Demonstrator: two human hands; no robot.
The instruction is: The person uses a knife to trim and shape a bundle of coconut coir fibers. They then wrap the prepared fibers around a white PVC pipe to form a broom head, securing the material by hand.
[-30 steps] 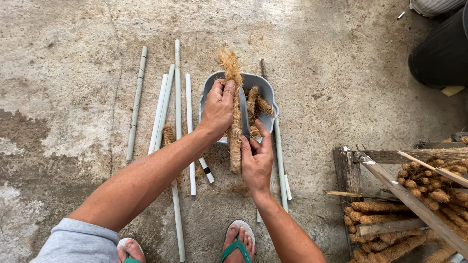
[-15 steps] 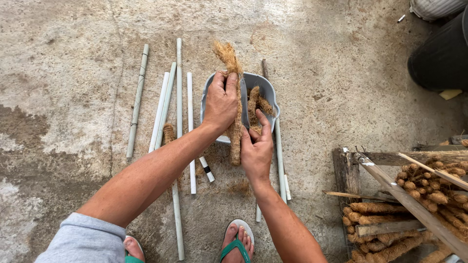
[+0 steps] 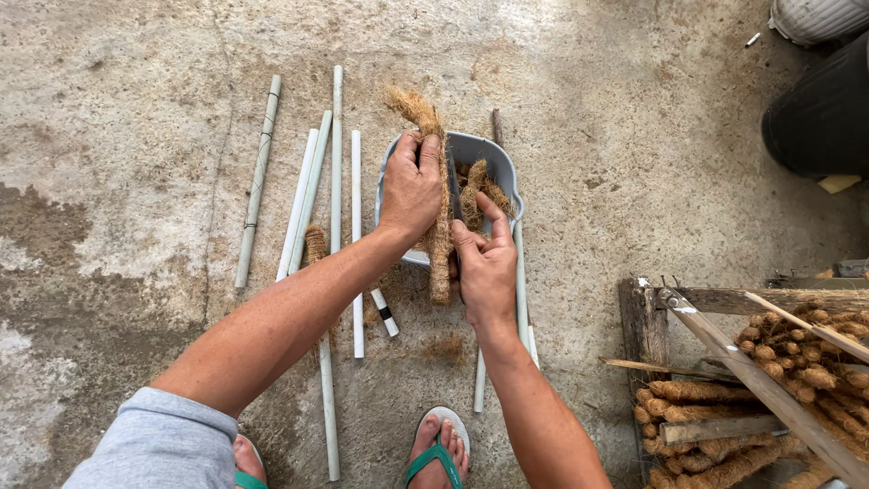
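A rough, stained grey concrete floor (image 3: 136, 136) fills the scene, seen from above by a person standing in green-strapped sandals (image 3: 437, 450). At the lower right, a weathered wooden rack (image 3: 724, 317) holds a heap of finished fibre-wrapped sticks (image 3: 797, 362), knobbly and brown. Pale, smooth plastic pipes (image 3: 335, 154) lie in loose parallel rows on the floor, one short piece with a black band (image 3: 385, 312) among them. Between the pipes sits a light blue plastic tub (image 3: 484, 149) with more brown coir rolls (image 3: 475, 190) inside. Over the tub, the left hand (image 3: 412, 186) is clenched around a long, shaggy coir-wrapped stick (image 3: 439, 244), fingers curled over its upper part, with the frayed top jutting above the knuckles and the lower length hanging below the palm. The right hand (image 3: 484, 263) presses against the stick's lower half from the right, thumb and forefinger spread, other fingers folded around a thin dark blade-like tool (image 3: 451, 186) that runs up alongside the fibre. Loose coir crumbs (image 3: 444, 349) dot the floor beneath.
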